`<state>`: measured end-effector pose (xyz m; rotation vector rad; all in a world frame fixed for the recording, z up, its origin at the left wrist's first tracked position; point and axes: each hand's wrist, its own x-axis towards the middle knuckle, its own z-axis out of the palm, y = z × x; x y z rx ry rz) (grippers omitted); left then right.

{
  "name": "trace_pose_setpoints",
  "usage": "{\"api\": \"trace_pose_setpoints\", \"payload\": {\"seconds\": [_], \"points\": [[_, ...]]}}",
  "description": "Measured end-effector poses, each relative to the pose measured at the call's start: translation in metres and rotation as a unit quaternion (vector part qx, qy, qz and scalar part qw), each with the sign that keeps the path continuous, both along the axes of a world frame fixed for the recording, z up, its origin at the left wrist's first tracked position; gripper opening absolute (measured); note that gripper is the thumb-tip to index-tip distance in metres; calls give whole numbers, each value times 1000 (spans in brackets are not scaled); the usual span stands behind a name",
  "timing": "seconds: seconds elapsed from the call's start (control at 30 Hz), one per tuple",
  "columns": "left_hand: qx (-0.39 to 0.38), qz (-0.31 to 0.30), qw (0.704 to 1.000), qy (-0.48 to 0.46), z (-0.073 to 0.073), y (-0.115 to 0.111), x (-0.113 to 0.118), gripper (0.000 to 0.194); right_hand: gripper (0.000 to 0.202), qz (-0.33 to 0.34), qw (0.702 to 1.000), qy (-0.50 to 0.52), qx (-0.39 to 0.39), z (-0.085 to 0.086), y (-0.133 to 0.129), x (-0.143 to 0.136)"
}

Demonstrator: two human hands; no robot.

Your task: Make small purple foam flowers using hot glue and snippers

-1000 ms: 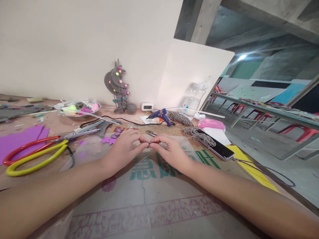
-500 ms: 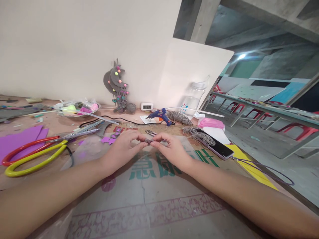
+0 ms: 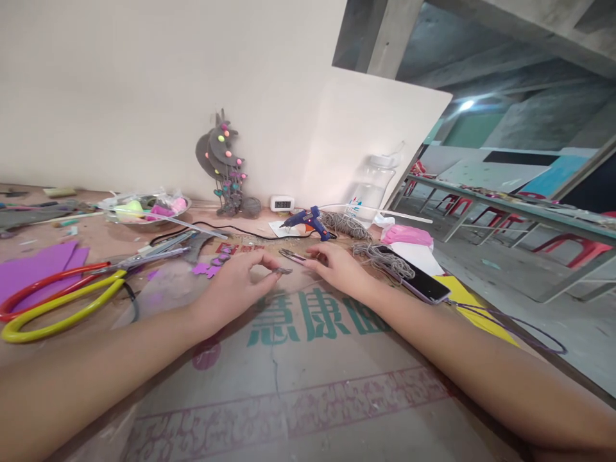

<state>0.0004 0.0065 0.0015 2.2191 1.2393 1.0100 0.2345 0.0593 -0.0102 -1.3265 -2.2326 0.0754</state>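
Between the thumb and forefinger of my left hand [image 3: 235, 282] is a small grey piece [image 3: 283, 271], too small to make out fully. My right hand [image 3: 339, 269] has its curled fingers and thumb around the handle end of small pliers [image 3: 292, 256], whose jaws point left and rest on the work surface. The handles are mostly hidden by that hand. Beneath both forearms lies a translucent plastic sheet [image 3: 240, 378] printed with green characters. Left of my left hand are purple scalloped cut-outs [image 3: 206, 269] with grey pieces beside them.
Red-and-yellow-handled scissors [image 3: 62, 314] and purple sheets [image 3: 33, 269] lie left. Behind stand a bowl of pompoms [image 3: 144, 221], a grey moon ornament [image 3: 224, 160], a small clock [image 3: 282, 203], a glue gun [image 3: 308, 221] and a bottle [image 3: 373, 189]. Right: grey yarn [image 3: 385, 262], a phone [image 3: 428, 285].
My hands were together at the small grey piece. The right hand has let go of it and moved back to the pliers; the left still pinches the piece.
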Motion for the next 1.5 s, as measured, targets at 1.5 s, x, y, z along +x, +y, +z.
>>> {"api": "trace_pose_setpoints", "payload": {"seconds": [1.5], "points": [[-23, -13, 999, -38, 3, 0, 1, 12, 32, 91, 976, -117, 159, 13, -44, -22]]}}
